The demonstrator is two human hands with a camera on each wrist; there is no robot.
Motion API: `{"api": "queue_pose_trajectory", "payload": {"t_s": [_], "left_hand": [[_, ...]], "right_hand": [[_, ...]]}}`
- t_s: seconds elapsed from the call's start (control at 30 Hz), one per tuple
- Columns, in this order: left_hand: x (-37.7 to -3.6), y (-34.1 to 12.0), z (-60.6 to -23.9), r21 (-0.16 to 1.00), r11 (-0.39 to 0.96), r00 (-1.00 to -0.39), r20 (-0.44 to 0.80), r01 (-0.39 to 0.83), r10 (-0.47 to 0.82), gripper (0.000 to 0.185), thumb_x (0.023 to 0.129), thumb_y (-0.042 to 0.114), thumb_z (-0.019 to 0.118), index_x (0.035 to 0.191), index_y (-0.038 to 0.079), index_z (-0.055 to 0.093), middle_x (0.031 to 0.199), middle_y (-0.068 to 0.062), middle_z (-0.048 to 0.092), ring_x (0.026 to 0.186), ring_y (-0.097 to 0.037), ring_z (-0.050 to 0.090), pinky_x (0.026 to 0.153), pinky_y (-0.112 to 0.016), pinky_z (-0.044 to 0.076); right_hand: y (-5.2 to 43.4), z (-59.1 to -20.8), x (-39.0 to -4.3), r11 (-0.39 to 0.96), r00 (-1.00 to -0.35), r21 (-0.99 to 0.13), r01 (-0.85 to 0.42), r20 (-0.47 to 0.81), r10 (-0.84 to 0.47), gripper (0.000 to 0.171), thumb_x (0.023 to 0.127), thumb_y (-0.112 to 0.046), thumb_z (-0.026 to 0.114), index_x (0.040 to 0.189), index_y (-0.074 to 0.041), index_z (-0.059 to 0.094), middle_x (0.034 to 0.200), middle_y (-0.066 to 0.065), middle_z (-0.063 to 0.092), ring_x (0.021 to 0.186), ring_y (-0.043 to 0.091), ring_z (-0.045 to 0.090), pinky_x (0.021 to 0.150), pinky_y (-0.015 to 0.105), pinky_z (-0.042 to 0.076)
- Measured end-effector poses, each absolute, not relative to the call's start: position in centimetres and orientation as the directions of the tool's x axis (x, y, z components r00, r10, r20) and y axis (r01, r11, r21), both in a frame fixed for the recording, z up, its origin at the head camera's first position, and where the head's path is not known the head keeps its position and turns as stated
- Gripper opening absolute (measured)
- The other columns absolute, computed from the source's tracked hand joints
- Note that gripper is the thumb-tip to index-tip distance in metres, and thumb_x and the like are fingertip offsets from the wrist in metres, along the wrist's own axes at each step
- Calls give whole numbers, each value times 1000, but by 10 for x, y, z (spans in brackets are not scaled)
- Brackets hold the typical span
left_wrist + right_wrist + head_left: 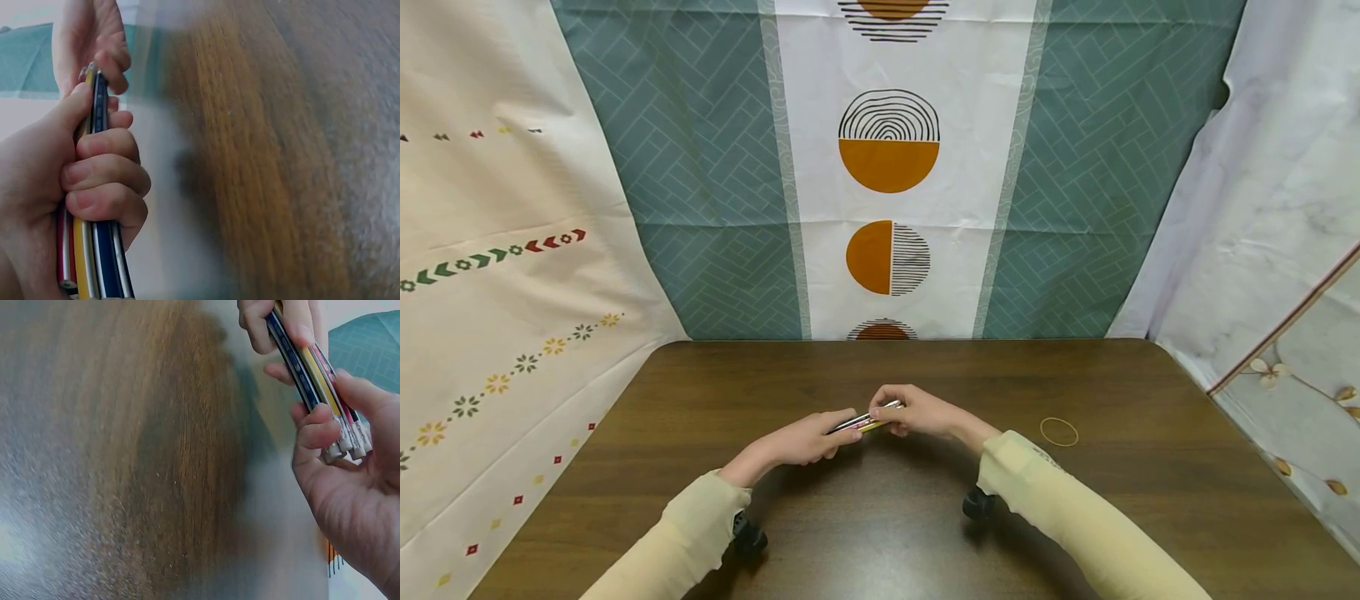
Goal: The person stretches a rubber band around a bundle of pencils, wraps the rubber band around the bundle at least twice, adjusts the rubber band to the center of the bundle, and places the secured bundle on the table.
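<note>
Pens [865, 420] form a bundle at the frame's center, just above the tabletop [880, 533], long axis running left to right. Left hand [808, 440] wraps one end; right hand [917, 412] pinches the other. A rubber band [1058, 431] lies nearer the right hand.

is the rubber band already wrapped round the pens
No, the rubber band lies loose on the table, apart from the pens that both hands hold.

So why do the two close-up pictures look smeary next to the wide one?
Head view: sharp, table edges bowed by a wide lens. Left wrist view: pens crisp, wood beyond blurred. Right wrist view: pens fairly clear, tabletop streaked, pale glare at lower left.
</note>
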State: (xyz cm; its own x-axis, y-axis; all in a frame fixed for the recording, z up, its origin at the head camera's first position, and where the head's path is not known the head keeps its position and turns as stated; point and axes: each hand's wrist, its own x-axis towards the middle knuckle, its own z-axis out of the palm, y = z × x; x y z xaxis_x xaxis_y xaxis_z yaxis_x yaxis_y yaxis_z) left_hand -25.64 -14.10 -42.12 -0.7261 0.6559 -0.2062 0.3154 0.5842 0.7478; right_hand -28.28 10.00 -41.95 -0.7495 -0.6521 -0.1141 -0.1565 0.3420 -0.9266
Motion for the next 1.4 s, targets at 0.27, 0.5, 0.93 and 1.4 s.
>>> {"api": "queue_pose_trajectory", "payload": {"t_s": [0.27, 0.5, 0.93, 1.4], "left_hand": [[-259, -138, -425, 734, 546, -773, -45, 403, 632, 29, 106, 37, 42, 121, 15, 54, 68, 2, 45, 56, -9, 40, 51, -24, 35], [-258, -138, -422, 772, 515, -753, -73, 372, 654, 33, 106, 38, 43, 125, 12, 52, 67, 1, 44, 50, -9, 38, 46, -23, 36], [-254, -131, -419, 856, 446, -714, -139, 262, 686, 34, 107, 36, 41, 124, 6, 45, 72, -1, 43, 49, -11, 36, 42, -22, 30], [-254, -119, -417, 731, 544, -808, 16, 411, 588, 27, 105, 31, 48, 127, 15, 52, 73, 2, 49, 58, -9, 44, 54, -25, 40]], "right_hand": [[101, -417, -278, 190, -879, -977, -100, -3, -477, 29, 97, -17, 64, 117, 3, 67, 98, 9, 68, 76, 11, 65, 79, 31, 59], [102, -415, -273, 163, -903, -983, -81, 3, -431, 26, 94, -14, 67, 115, 2, 68, 101, 10, 68, 75, 10, 67, 83, 36, 59], [107, -413, -268, 155, -887, -976, -150, 64, -457, 24, 95, -15, 67, 113, 1, 68, 94, 5, 68, 76, 12, 66, 80, 35, 59], [96, -414, -247, 368, -956, -884, -288, 290, -51, 38, 87, -17, 76, 124, -12, 69, 116, 8, 74, 103, 21, 72, 87, 34, 57]]}}
